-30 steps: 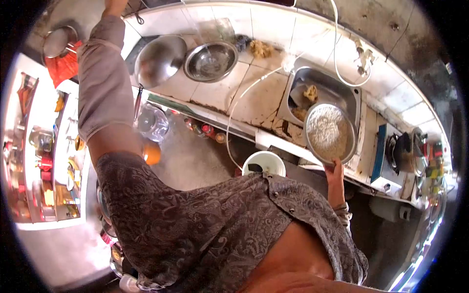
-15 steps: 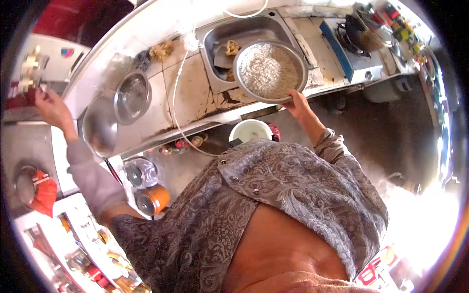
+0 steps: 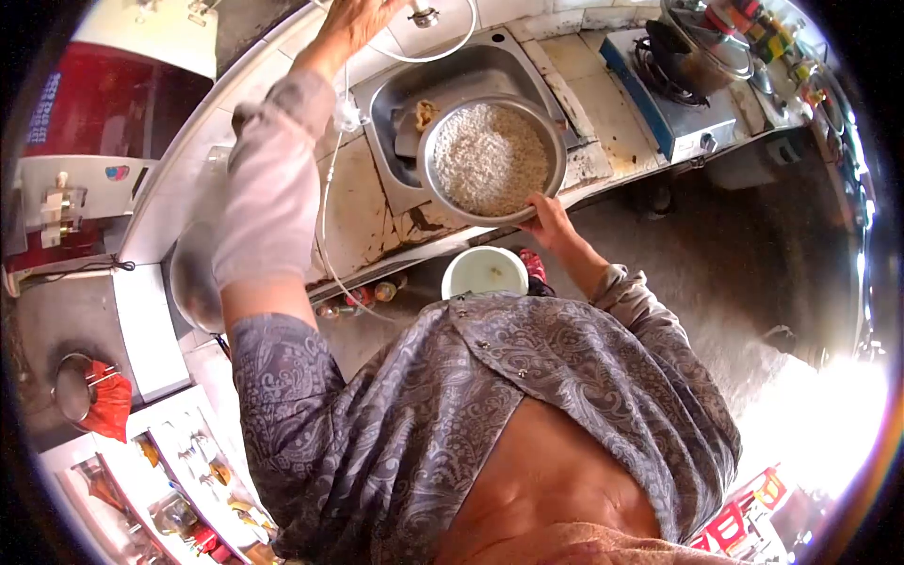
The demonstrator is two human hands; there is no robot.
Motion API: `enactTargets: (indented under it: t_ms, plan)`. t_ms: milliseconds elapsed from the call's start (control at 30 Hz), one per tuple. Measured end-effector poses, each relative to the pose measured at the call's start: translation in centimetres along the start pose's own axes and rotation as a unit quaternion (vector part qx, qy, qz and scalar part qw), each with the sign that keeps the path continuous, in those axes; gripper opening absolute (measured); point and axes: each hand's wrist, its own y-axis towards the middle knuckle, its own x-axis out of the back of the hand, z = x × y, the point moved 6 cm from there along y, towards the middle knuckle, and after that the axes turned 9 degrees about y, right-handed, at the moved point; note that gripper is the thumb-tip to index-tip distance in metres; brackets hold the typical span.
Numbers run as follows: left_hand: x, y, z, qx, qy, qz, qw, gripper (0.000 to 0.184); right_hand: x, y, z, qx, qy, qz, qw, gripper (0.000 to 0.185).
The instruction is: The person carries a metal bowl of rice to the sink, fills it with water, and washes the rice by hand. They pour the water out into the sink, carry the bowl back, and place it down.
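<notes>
My right hand [image 3: 548,223] grips the near rim of a round metal basin [image 3: 559,160], which rests over the sink's [image 3: 400,85] front right part. White grain that looks like rice [image 3: 490,160] fills the basin. At the top edge of the view, my left hand [image 3: 353,28] reaches up beside a metal tap fitting [image 3: 424,13] on the wall. Its fingers appear stretched out, with the tips partly cut off by the frame; I see nothing held in them. A brownish clump [image 3: 426,115] lies in the sink, left of the basin.
To the right of the sink stands a gas stove [image 3: 673,104] with a pot [image 3: 716,66] beyond it. A white bucket [image 3: 485,270] is on the floor below the counter. A thin white hose [image 3: 327,202] hangs down over the tiled counter, and bottles [image 3: 384,290] stand beneath it.
My left hand has swung from the far left up to the wall near the tap. My right hand and the basin have shifted slightly left and down in view.
</notes>
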Motion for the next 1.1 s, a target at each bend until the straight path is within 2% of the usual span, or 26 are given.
enactTargets:
  t_ms: [33,67,133,167,267,300,400,433,533,633,833,900,1033,1100]
  plan:
    - [-1.6,0.0,1.5,-0.056,-0.041,0.057,0.996,0.019,0.9,1.2,-0.5,0.087,-0.066,0.092,0.990,0.030]
    - [-3.0,-0.1,2.0,-0.113,-0.081,0.112,0.984,0.020,0.7,1.1,-0.3,0.058,-0.041,0.066,0.995,0.030]
    - [-5.8,-0.7,3.5,-0.030,-0.096,0.217,0.971,0.021,-1.0,0.0,0.2,0.000,0.011,0.015,1.000,0.031]
    - [-6.6,-0.8,3.4,0.011,-0.102,0.269,0.958,0.022,-0.9,0.4,0.0,0.004,0.011,0.011,1.000,0.036]
    - [-6.7,-1.1,2.4,0.111,-0.107,0.248,0.956,0.021,-1.5,1.0,-0.5,0.013,0.008,0.015,1.000,0.035]
    - [-7.0,-1.2,2.4,0.102,-0.060,0.245,0.962,0.021,-1.8,0.6,-0.2,0.022,0.009,0.008,1.000,0.035]
    - [-6.6,-1.3,0.9,-0.111,0.074,0.153,0.979,0.023,-1.7,0.4,-0.2,0.034,0.006,-0.029,0.999,0.034]
    - [-7.3,-1.5,2.4,0.051,0.018,0.179,0.982,0.025,-1.8,0.4,-0.3,0.029,0.008,-0.027,0.999,0.034]
    - [-7.8,-1.9,2.7,0.060,0.063,0.170,0.982,0.026,-1.9,0.1,-0.1,0.029,0.009,-0.028,0.999,0.032]
    - [-7.8,-2.2,2.4,0.026,0.084,0.133,0.987,0.028,-2.4,-0.6,0.2,0.050,0.012,-0.038,0.998,0.028]
    - [-8.5,-2.3,2.7,0.108,0.104,0.175,0.973,0.031,-1.3,0.8,-0.5,0.040,0.022,-0.016,0.999,0.031]
    - [-8.2,-2.4,2.4,0.103,0.115,0.175,0.972,0.031,-2.2,-0.3,0.0,0.054,0.013,-0.038,0.998,0.025]
    - [-8.1,-2.4,2.3,0.088,0.143,0.161,0.973,0.031,-2.4,-0.8,0.0,0.055,0.009,-0.066,0.996,0.026]
    - [-7.8,-2.1,2.1,0.115,0.121,0.196,0.966,0.031,-2.4,-0.5,-0.5,0.070,0.039,-0.056,0.995,0.026]
